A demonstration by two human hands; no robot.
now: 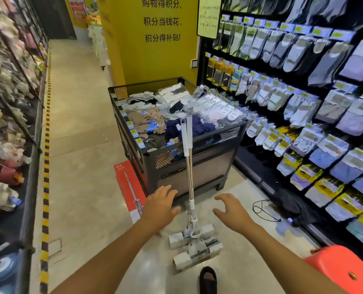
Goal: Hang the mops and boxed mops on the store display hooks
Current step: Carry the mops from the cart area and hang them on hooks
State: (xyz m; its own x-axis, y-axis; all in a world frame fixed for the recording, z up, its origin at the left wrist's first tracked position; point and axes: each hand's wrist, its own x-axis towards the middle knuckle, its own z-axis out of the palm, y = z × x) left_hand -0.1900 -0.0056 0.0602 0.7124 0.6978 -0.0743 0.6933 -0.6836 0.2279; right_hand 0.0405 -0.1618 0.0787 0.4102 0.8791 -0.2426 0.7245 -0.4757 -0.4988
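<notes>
Two mops [194, 245] against bin [210, 166] of socks [176, 111]

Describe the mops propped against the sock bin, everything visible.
Two mops stand together almost upright, grey-white heads on the floor, upper parts leaning on the front rim of the black mesh bin. Shafts look metal below, white plastic above. Neither hand touches them: the left hand and right hand hover open either side of the lower shafts.
</notes>
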